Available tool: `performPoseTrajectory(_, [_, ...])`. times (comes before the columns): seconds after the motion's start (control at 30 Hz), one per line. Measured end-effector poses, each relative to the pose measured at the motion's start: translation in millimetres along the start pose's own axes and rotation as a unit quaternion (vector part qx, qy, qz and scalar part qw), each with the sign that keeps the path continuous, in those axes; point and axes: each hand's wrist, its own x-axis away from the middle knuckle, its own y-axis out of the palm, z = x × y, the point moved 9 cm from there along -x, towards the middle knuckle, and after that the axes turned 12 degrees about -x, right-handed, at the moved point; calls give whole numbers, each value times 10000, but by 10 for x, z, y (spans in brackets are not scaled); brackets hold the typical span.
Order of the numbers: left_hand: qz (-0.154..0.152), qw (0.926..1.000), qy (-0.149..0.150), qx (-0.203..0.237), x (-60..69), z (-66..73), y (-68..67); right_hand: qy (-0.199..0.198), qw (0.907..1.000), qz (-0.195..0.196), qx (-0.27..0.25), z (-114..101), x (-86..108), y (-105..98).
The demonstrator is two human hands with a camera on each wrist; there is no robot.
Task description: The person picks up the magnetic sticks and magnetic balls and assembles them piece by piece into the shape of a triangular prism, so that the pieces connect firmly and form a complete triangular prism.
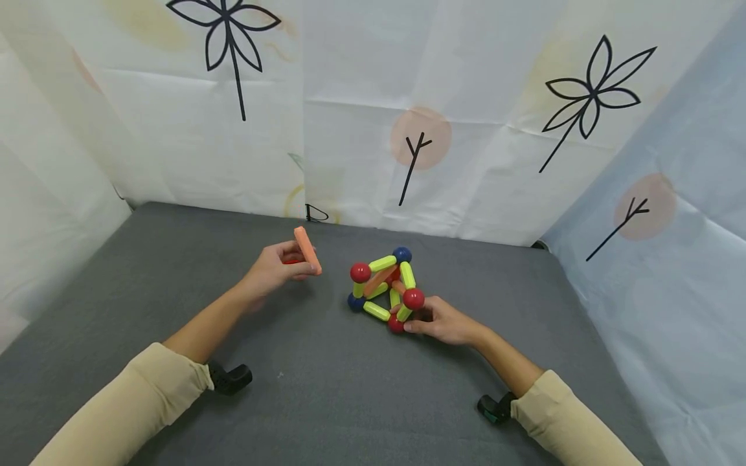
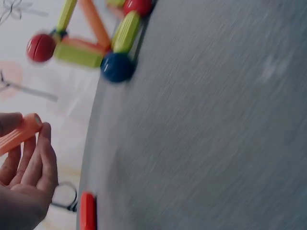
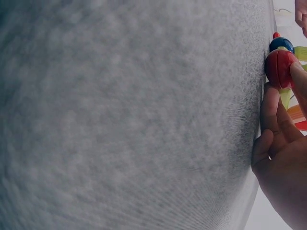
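My left hand [image 1: 274,268] is raised at the left, pinching an orange building rod [image 1: 307,250] between thumb and fingers; the rod stands tilted. In the left wrist view this rod's [image 2: 24,133] near end shows. My right hand [image 1: 445,321] grips the red ball [image 1: 396,323] at the front lower corner of a frame built of yellow-green rods [image 1: 376,311] and red and blue balls. Thumb and fingers sit on that ball [image 3: 278,68] in the right wrist view. Inside the frame are orange rods [image 1: 380,282], partly hidden by balls and rods.
A red rod [image 2: 88,211] lies on the grey table [image 1: 326,401], mostly hidden behind my left hand in the head view. White patterned cloth [image 1: 350,129] hangs at the back, with more cloth along both sides. Each wrist wears a black device [image 1: 230,378].
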Motion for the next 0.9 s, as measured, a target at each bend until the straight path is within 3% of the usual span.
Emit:
performPoseTrajectory(0.2, [-396, 9990, 165, 96, 145, 3, 391, -4, 10000, 13, -25, 0, -12, -3])
performPoseTrajectory(0.43, [-976, 9948, 129, 273, 240, -8, 867, 85, 10000, 38, -32, 5, -16, 4])
performPoseTrajectory(0.7, [-827, 9963, 240, 58, 202, 32, 1171, 51, 9999, -4, -124, 12, -13, 8])
performPoseTrajectory(0.9, [-589, 9973, 77, 439, 177, 75, 1290, 55, 10000, 70, -28, 19, -9, -11])
